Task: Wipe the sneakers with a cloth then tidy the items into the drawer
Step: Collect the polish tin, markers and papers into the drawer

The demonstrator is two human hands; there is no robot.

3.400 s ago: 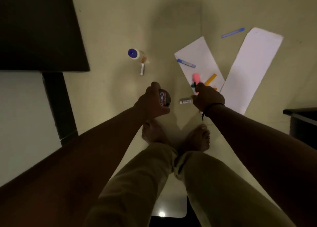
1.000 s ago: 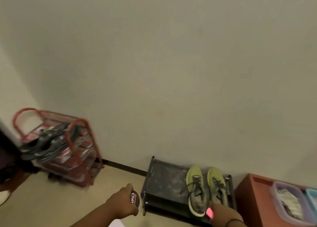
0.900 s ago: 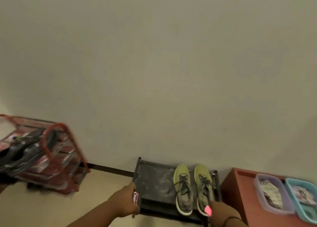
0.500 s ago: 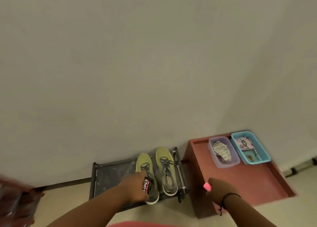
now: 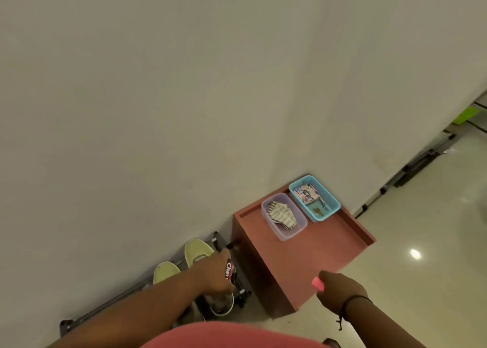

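Note:
My left hand [image 5: 217, 275] grips a round dark tin [image 5: 230, 270] with white lettering, held over the yellow-green sneakers [image 5: 196, 251] on a low black shoe rack [image 5: 110, 304] by the wall. My right hand [image 5: 340, 289] grips a pink-tipped marker [image 5: 317, 284] at the near corner of a reddish-brown cabinet [image 5: 311, 255]. My left arm hides much of the sneakers. No cloth is visible apart from a striped fabric [image 5: 282, 214] in a tub.
On the cabinet top sit a clear lilac tub [image 5: 292, 235] with the striped fabric and a blue basket [image 5: 329, 200] with small items. A plain wall rises behind. Glossy floor [image 5: 427, 242] spreads to the right, with dark metal legs [image 5: 411, 171] along the wall.
I have gone from the floor items to the shoe rack and cabinet, with both hands still holding the tin and the marker. The view has swung right; the red rack has left the frame.

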